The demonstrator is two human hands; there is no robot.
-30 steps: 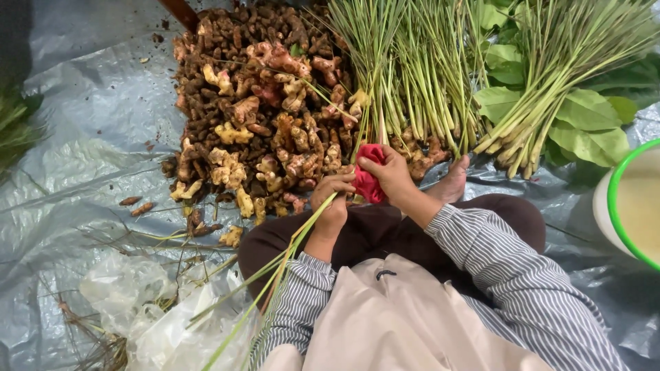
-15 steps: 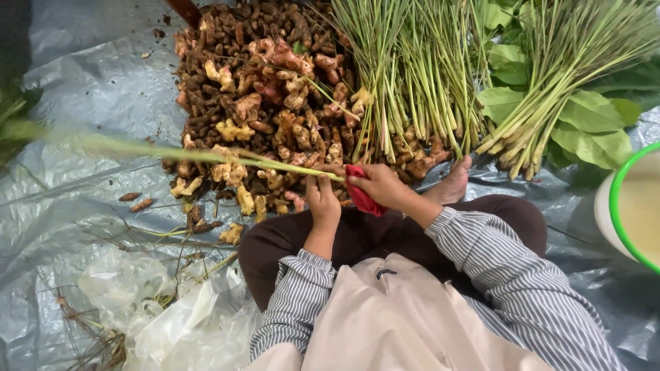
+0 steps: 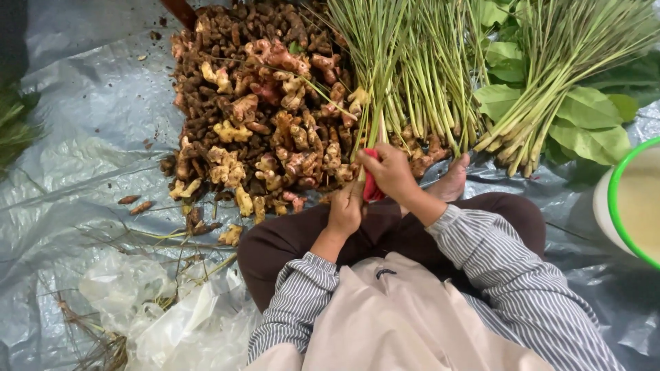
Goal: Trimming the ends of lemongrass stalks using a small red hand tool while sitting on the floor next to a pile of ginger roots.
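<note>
On the plastic sheet, head view: a person sits with knees folded, both hands out in front over the near edge of a root pile.
Right hand (image 3: 393, 173): fingers curled shut round a red band (image 3: 371, 185) and the base of a stalk bundle (image 3: 371, 117).
Left hand (image 3: 346, 209): just below and touching the right one, fingers pressed together on the lower end of the red band.
Stalk bundle: long axis runs nearly straight away from the person, thick ends at the hands, green tips pointing to the far edge of the view; it lies over the root pile.
Root pile (image 3: 254, 117): brown and yellow knobbly roots, heaped left of the hands, its near edge touching them.
Loose stalks (image 3: 440, 82): more green stalks lie fanned just right of the held bundle, thick ends toward the person.
Second stalk heap (image 3: 550, 89): further right, lying on broad green leaves (image 3: 591, 117), thick ends pointing down and left.
Foot (image 3: 452, 184): bare, just right of the right hand.
Bowl (image 3: 629, 206): white with a green rim, cut off by the right edge, well apart from the hands.
Open room: bare grey sheet (image 3: 89, 151) spreads wide to the left; crumpled clear bags (image 3: 165, 309) lie near the left knee.
</note>
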